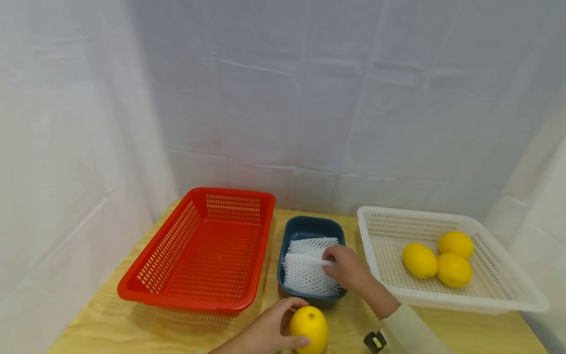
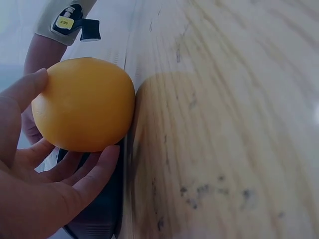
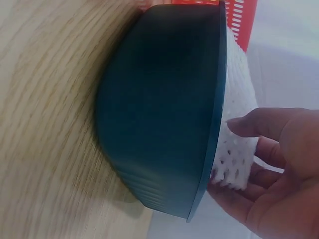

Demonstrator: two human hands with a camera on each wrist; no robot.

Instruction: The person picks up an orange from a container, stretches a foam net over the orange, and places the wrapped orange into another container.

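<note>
My left hand [image 1: 269, 328] holds a yellow lemon [image 1: 311, 328] at the table's front, thumb on one side and fingers curled round the other. Seen from the left wrist, the lemon [image 2: 83, 104] is smooth and sits low by the wooden surface. My right hand [image 1: 347, 268] reaches over a dark blue box [image 1: 312, 223] and pinches a white foam fruit net [image 1: 309, 275] between thumb and fingers. In the right wrist view that foam net [image 3: 239, 109] rises above the box's rim, its open mesh end between the fingertips. More white netting [image 1: 313, 244] lies behind it in the box.
A red slotted basket [image 1: 261, 246] stands left of the box, with nothing inside it. To the right, a white basket [image 1: 446, 297] holds three lemons [image 1: 454, 270]. The wooden table [image 1: 101, 329] ends at white cloth [image 1: 283, 123] hung behind and at both sides.
</note>
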